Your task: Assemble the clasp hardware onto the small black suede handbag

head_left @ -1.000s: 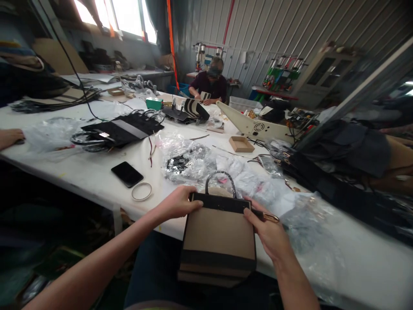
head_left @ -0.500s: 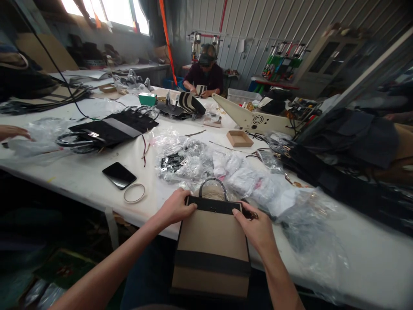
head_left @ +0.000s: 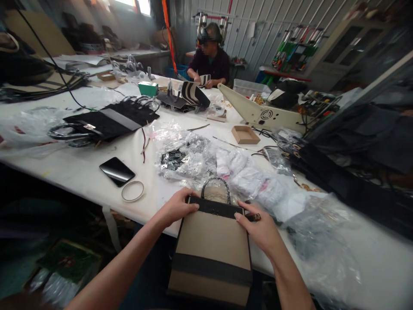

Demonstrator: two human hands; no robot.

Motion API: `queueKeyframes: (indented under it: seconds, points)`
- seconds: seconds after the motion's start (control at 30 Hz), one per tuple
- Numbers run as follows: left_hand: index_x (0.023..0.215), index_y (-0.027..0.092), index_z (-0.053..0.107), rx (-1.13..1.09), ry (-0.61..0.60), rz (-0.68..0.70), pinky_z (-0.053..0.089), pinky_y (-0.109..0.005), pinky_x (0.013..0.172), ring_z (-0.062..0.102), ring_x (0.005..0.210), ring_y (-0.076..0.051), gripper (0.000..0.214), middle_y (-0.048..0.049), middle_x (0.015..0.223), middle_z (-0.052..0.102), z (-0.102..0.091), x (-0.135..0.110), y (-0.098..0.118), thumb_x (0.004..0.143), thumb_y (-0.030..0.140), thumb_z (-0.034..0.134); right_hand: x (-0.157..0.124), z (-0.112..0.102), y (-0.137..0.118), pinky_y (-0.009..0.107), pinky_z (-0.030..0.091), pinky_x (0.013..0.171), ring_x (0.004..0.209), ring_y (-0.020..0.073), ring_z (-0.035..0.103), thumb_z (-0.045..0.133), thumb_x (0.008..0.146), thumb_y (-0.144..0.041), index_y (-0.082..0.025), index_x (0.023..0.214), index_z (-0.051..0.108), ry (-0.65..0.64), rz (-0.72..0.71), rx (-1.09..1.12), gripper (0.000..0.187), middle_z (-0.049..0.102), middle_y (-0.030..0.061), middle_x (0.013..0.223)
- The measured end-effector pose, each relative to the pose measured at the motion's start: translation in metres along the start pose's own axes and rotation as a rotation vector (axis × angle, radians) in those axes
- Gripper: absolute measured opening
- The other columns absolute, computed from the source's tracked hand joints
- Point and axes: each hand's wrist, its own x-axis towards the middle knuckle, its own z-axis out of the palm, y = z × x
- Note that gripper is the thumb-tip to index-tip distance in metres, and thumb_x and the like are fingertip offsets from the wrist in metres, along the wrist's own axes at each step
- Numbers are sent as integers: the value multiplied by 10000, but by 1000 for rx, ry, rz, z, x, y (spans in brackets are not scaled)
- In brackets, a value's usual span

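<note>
A tan handbag (head_left: 213,249) with black trim and a black band hangs over the near edge of the white table (head_left: 80,170), its round handle (head_left: 215,186) lying on the tabletop. My left hand (head_left: 177,207) grips the bag's top left corner. My right hand (head_left: 260,228) grips the top right corner, where a small gold metal fitting (head_left: 256,217) shows by the fingers.
Behind the bag lie clear plastic bags of parts (head_left: 193,157). A black phone (head_left: 116,171) and a thin ring (head_left: 132,190) rest to the left. Further back are flat black bags (head_left: 111,120), a small cardboard box (head_left: 245,134) and a seated person (head_left: 209,60). Dark material piles up at right.
The bag has unfolded and slid lower over the table edge. Both hands stayed on its top corners. The gold-tipped tool seen in my right hand a second ago no longer sticks out.
</note>
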Motion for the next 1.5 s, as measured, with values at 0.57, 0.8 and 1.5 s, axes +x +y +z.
queueKeyframes:
  seconds: [0.57, 0.8, 1.5]
  points:
    - [1234, 223, 789, 298, -144, 150, 569, -408, 927, 680, 1065, -306, 467, -100, 1222, 771, -23, 0, 2, 833, 422, 657, -18, 3, -12, 484, 594, 1114, 1224, 326, 753, 853, 829, -454, -229, 1288, 859, 43, 51, 222, 511, 825, 102, 1301]
    - [1335, 240, 705, 396, -125, 108, 586, -398, 936, 715, 1117, -329, 509, -93, 1269, 775, -20, 5, -11, 882, 461, 631, -19, 0, -21, 296, 541, 553, 630, 171, 683, 849, 813, -427, -218, 1379, 792, -30, 213, 336, 607, 843, 50, 1029]
    - [1177, 293, 764, 388, -53, 116, 581, -459, 1049, 719, 1088, -351, 422, -56, 1210, 797, -17, 10, -21, 815, 478, 651, -23, 5, -12, 441, 556, 1131, 1216, 324, 743, 783, 815, -332, -257, 1290, 840, 70, 85, 339, 484, 805, 61, 1284]
